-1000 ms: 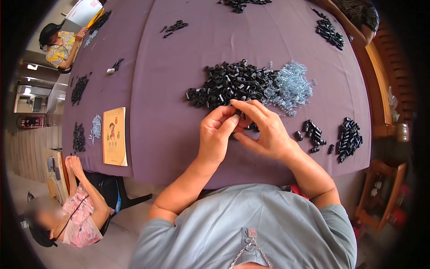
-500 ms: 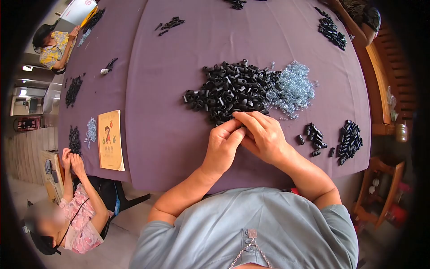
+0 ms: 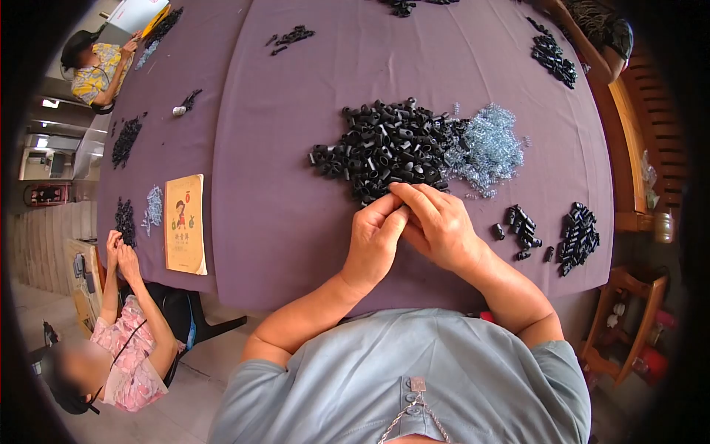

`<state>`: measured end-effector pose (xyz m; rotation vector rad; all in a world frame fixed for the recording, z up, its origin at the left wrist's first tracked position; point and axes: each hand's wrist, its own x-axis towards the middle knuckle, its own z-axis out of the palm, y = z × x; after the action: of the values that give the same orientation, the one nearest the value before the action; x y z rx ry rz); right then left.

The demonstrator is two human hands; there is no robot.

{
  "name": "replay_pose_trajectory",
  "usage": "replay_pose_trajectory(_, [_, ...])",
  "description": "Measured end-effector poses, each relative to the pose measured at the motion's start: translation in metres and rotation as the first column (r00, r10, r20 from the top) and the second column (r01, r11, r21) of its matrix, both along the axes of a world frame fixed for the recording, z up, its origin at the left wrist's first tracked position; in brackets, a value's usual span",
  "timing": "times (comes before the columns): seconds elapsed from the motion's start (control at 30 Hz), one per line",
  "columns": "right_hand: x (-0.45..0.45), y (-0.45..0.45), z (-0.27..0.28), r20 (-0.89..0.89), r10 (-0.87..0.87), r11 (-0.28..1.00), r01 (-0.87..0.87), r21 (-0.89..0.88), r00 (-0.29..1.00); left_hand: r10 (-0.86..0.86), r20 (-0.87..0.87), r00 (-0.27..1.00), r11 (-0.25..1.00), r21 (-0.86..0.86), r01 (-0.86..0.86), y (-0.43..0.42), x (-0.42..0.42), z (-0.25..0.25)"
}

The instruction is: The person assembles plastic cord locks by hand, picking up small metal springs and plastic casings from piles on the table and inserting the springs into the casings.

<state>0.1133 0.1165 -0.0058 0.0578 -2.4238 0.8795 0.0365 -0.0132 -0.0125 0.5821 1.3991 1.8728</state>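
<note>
My left hand (image 3: 373,238) and my right hand (image 3: 441,226) meet at the near edge of a heap of short black plastic tubes (image 3: 396,144). The fingers of both are closed, thumbs and fingertips pressed together. Whatever sits between them is hidden by the fingers. Against the heap's right side lies a pile of small clear-bluish coil springs (image 3: 492,152). To the right of my right hand is a small loose group of black cylindrical pieces (image 3: 523,226), and beyond it a denser bunch of similar black pieces (image 3: 579,238).
A yellow booklet (image 3: 185,224) lies to the left on the purple cloth (image 3: 277,185). At the lower left, a person's hands (image 3: 122,251) are by black parts and springs. Other people sit at the far left and far right corners, near more black piles.
The whole view has shifted slightly to the right. My hands stay together in nearly the same pose at the heap's near edge.
</note>
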Motion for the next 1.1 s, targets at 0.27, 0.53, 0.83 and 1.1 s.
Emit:
replay_pose_trajectory(0.27, [0.0004, 0.0019, 0.0002, -0.021, 0.026, 0.999, -0.027, -0.028, 0.999, -0.055, -0.013, 0.998, 0.998, -0.031, 0.054, -0.0022, -0.0044, 0.0015])
replay_pose_trajectory(0.53, [0.001, 0.0007, 0.0004, -0.003, 0.029, 0.998, -0.029, -0.063, 1.0, -0.047, -0.033, 0.998, 0.999, -0.019, 0.046, -0.0022, -0.0012, 0.0029])
replay_pose_trajectory(0.83, [0.0031, 0.002, 0.0016, 0.023, 0.035, 0.997, -0.033, -0.066, 0.999, -0.067, -0.008, 0.998, 0.998, -0.001, 0.067, -0.0034, -0.0042, 0.0054])
replay_pose_trajectory(1.1, [0.0022, -0.0011, -0.0005, 0.012, 0.036, 0.998, -0.036, -0.056, 0.999, -0.038, -0.036, 0.999, 0.999, -0.032, 0.037, -0.005, -0.0011, 0.0019])
